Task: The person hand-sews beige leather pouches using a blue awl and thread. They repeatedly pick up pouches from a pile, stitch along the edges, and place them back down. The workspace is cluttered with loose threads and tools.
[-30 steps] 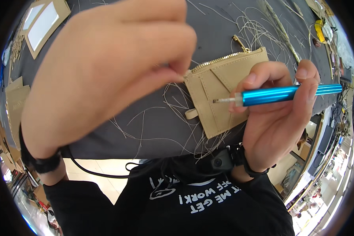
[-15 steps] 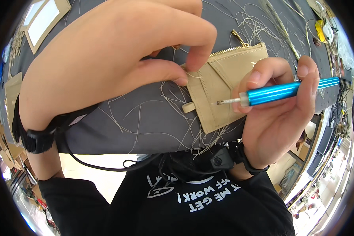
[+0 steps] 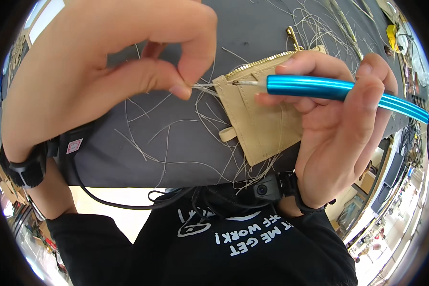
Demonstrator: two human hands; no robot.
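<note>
My left hand [image 3: 128, 71] pinches pale threads [image 3: 204, 88] between thumb and index finger, just left of the upper-left corner of a beige leather pouch [image 3: 262, 133]. The pouch lies flat on the dark grey work surface [image 3: 186, 162], with a gold zipper [image 3: 257, 62] along its upper edge and a small loop [image 3: 227, 133] at the lower left. My right hand [image 3: 336, 124] holds a shiny blue pen-like tool [image 3: 310, 86], its thin tip pointing left at the pouch's corner, close to the threads; whether it touches cannot be told.
Loose threads [image 3: 314, 28] are strewn around the pouch. A beige-framed white piece [image 3: 40, 19] sits at the upper left, a yellow object [image 3: 392, 35] at the upper right. Black cables [image 3: 119, 205] and a small camera [image 3: 264, 190] are near the front edge.
My left hand has drawn back leftward with threads pinched at the corner. My right hand has raised the blue tool, bringing its tip up from mid-pouch to the upper-left corner.
</note>
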